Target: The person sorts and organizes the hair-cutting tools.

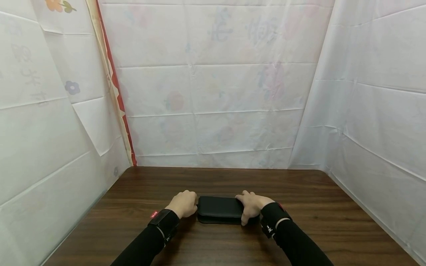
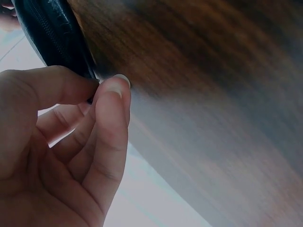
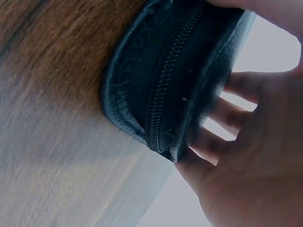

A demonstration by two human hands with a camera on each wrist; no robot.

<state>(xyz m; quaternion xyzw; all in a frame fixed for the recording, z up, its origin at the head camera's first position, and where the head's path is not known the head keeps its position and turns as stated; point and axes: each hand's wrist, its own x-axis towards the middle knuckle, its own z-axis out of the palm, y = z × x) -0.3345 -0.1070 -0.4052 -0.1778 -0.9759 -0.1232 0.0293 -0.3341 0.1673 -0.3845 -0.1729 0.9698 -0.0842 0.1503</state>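
Note:
A black zip-around wallet (image 1: 219, 207) with rounded corners lies flat on the wooden table. At its left end, my left hand (image 1: 184, 204) pinches with thumb and index finger; in the left wrist view the fingertips (image 2: 112, 90) meet at the wallet's corner, on what looks like the zipper pull, mostly hidden by them. My right hand (image 1: 252, 205) grips the right end, thumb on the near side and fingers across the top and far side. The closed zipper teeth (image 3: 163, 75) run along the wallet's edge in the right wrist view.
The dark brown wooden table (image 1: 159, 181) has rounded far corners. White sheeting (image 1: 213, 88) with faint prints hangs behind it and along both sides. A red and cream strip (image 1: 114, 83) runs down the left back corner.

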